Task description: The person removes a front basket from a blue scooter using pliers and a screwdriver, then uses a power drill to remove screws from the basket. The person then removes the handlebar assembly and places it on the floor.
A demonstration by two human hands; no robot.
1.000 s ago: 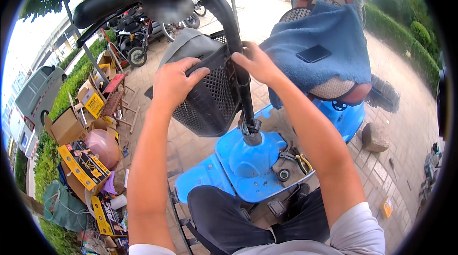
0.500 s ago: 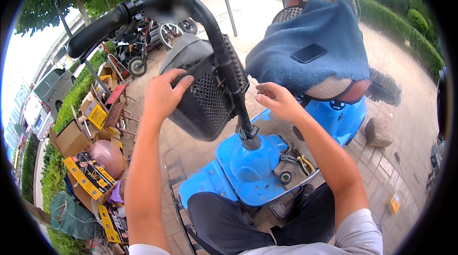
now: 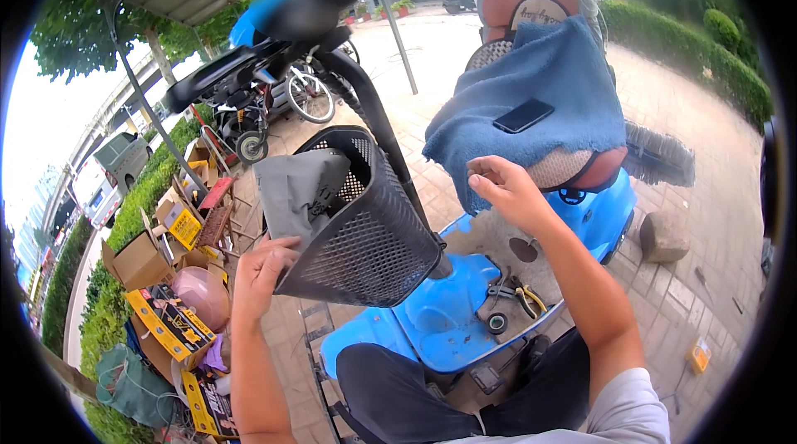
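A black mesh basket (image 3: pixel 386 236) hangs tilted on the steering column (image 3: pixel 378 107) of a blue scooter (image 3: pixel 440 307). Grey cloth (image 3: pixel 290 195) lies inside it and over its left rim. My left hand (image 3: pixel 267 271) grips the basket's lower left corner, fingers over the rim beside the cloth. To the right of the basket, my right hand (image 3: pixel 508 188) is raised in the air with nothing in it, its fingers loosely bent and apart. On the scooter's footboard, pliers with yellow-and-black handles (image 3: pixel 530 301) lie near a black tape roll (image 3: pixel 496 323).
A blue towel (image 3: pixel 515 70) with a phone (image 3: pixel 523 116) on it covers the scooter's seat, just beyond my right hand. Cardboard boxes (image 3: pixel 137 260) and bags crowd the left side along a hedge. A stone block (image 3: pixel 664 236) sits on the paving at right.
The basket and steering column have turned, so the basket's opening and cloth now face me more. My left hand moved down with its corner; my right hand shifted slightly right.
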